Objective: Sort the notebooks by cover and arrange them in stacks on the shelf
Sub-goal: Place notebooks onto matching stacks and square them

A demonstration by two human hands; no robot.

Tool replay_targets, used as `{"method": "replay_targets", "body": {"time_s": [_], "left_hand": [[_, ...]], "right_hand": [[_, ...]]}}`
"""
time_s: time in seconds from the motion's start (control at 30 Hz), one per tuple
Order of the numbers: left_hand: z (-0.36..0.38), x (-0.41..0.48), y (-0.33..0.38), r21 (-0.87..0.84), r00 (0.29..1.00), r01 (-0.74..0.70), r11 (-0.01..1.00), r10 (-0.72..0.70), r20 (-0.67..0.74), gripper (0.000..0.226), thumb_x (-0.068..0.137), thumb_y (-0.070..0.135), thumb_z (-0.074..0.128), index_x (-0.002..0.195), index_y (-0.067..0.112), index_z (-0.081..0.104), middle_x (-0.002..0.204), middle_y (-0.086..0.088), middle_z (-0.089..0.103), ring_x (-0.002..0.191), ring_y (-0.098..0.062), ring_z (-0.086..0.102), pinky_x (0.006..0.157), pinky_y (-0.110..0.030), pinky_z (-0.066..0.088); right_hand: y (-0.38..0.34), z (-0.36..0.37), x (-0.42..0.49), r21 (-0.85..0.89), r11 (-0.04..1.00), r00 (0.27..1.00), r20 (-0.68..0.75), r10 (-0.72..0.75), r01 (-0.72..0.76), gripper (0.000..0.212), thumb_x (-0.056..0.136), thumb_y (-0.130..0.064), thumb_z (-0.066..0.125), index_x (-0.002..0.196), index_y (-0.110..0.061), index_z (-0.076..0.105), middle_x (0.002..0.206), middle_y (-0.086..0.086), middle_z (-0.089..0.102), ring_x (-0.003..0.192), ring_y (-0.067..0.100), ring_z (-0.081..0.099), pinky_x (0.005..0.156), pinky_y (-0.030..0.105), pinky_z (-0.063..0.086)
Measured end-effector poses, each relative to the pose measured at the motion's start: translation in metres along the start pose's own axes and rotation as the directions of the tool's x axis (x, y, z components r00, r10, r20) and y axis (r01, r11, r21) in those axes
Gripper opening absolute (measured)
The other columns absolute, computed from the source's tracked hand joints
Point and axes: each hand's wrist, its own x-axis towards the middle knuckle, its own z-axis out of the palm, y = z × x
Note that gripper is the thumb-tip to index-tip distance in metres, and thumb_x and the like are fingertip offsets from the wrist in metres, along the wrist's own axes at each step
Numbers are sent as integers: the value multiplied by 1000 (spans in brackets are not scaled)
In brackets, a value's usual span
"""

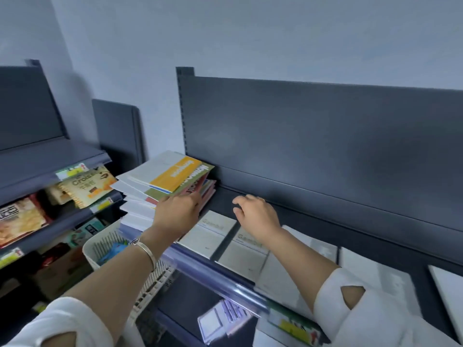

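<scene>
I am at the picking step. My left hand is against the side of the mixed pile of notebooks, left of centre on the shelf, with its fingers tucked in at about the level of a red cover (I cannot tell whether they pinch it or only touch, as the tips are hidden). My right hand hovers above the shelf just right of the pile, fingers loosely curled, holding nothing. Grey notebooks lie flat in a row from centre toward lower right, so some sorting looks done, though the pile is tall. Next, I judge, one cover must slide out without dragging the skewed top ones off; the free hand could steady them. A basket sits at lower left below the pile, snack packs are at the left edge, and a clear rail fronts the shelf
</scene>
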Motion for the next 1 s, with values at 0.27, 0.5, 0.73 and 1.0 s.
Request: {"method": "replay_targets", "body": {"time_s": [0.27,0.5,0.73,1.0], "left_hand": [[10,61,-54,-20,995,82,996,-80,55,31,94,33,44,124,30,51,120,4,59,117,-22,50,93,-33,37],[25,108,-105,-9,975,145,989,-141,172,39,93,36,48,131,31,45,135,2,47,127,-21,41,100,-36,34],[35,160,-156,-9,940,194,981,-183,287,61,91,48,51,144,25,31,144,-5,37,133,-29,35,106,-41,33],[42,193,-203,-391,894,396,831,-252,371,43,84,26,67,117,1,56,120,-15,59,105,-30,57,81,-33,47]], "right_hand": [[-25,17,98,206,972,992,34,-124,115,32,98,-23,45,127,-17,58,118,4,60,108,25,57,83,32,47],[-64,36,161,363,932,974,209,-87,6,40,99,-20,45,137,-9,48,129,14,57,112,29,57,96,38,47],[-88,60,204,328,925,963,244,113,-191,41,99,-17,41,140,-11,44,126,12,58,114,30,55,96,40,47],[-119,74,207,-118,992,992,117,52,-38,20,94,-10,38,106,-11,55,96,14,64,86,33,61,64,33,42]]}}
